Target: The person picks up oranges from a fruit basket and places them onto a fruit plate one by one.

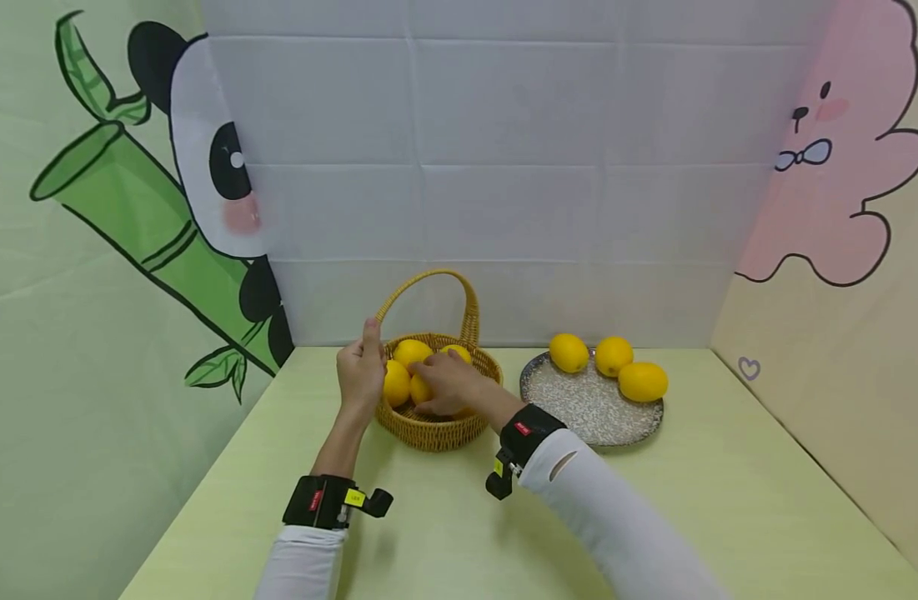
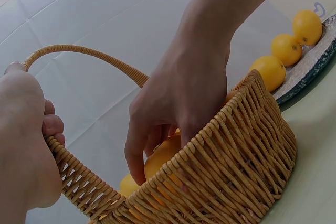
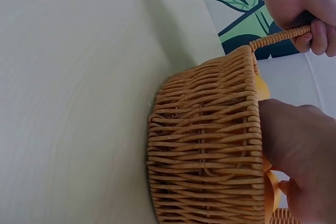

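Observation:
A wicker basket [image 1: 432, 435] with a tall arched handle [image 1: 470, 312] stands on the table, with several yellow lemons [image 1: 412, 351] inside. My left hand [image 1: 360, 371] grips the left side of that handle, its fingers wrapped around it. Over the rim reaches my right hand [image 1: 453, 385], down among the fruit. In the left wrist view its thumb and fingers curl about one lemon [image 2: 161, 157], whose lower part is hidden by the basket wall. The right wrist view shows mostly the woven side, which hides the fingertips.
Right of the basket lies a speckled plate [image 1: 579, 412] with a dark rim. Three lemons [image 1: 614, 357] sit along its back and right edge. Behind the table [image 1: 428, 517] rises a pale curtain [image 1: 504, 208], with printed side walls left and right.

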### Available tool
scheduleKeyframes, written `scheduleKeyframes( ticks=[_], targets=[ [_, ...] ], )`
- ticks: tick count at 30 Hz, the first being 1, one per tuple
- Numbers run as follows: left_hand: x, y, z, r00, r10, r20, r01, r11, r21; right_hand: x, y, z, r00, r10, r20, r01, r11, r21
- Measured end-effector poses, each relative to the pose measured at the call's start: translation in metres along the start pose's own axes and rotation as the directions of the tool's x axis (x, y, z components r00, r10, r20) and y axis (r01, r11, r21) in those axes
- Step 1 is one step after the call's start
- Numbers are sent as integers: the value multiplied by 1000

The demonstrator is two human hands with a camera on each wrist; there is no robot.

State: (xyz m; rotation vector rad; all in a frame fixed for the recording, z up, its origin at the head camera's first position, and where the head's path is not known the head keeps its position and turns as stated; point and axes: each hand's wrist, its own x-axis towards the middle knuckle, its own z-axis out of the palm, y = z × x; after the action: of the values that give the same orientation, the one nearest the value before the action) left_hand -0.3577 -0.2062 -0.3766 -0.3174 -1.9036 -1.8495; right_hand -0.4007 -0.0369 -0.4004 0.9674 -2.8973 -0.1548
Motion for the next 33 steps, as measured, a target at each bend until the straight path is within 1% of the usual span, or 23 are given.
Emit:
scheduleKeyframes(
  ticks=[4,9,16,22,30,33],
  targets=[
    [0,-1,1,1000,3,-7,-3,1000,-5,2,-2,1,1000,-1,14,2,999,-49],
    [1,-1,1,1000,4,-12,-4,1000,-9,3,-2,1,1000,0,21,2,998,-62],
    [-1,-1,0,1000,0,-15,0,1000,-11,3,-1,2,999,-51,7,51,997,-59],
    [-1,-1,1,1000,2,-16,-2,1000,-12,1,4,1,995,-81,-56,83,996,24],
    [0,-2,1,1000,-1,-14,0,1000,-21,-2,9,-4,992,-87,-87,99,984,149],
    [1,-2,2,1000,-1,-13,1,1000,-27,-4,12,-6,990,-87,-112,106,977,183]
  ],
)
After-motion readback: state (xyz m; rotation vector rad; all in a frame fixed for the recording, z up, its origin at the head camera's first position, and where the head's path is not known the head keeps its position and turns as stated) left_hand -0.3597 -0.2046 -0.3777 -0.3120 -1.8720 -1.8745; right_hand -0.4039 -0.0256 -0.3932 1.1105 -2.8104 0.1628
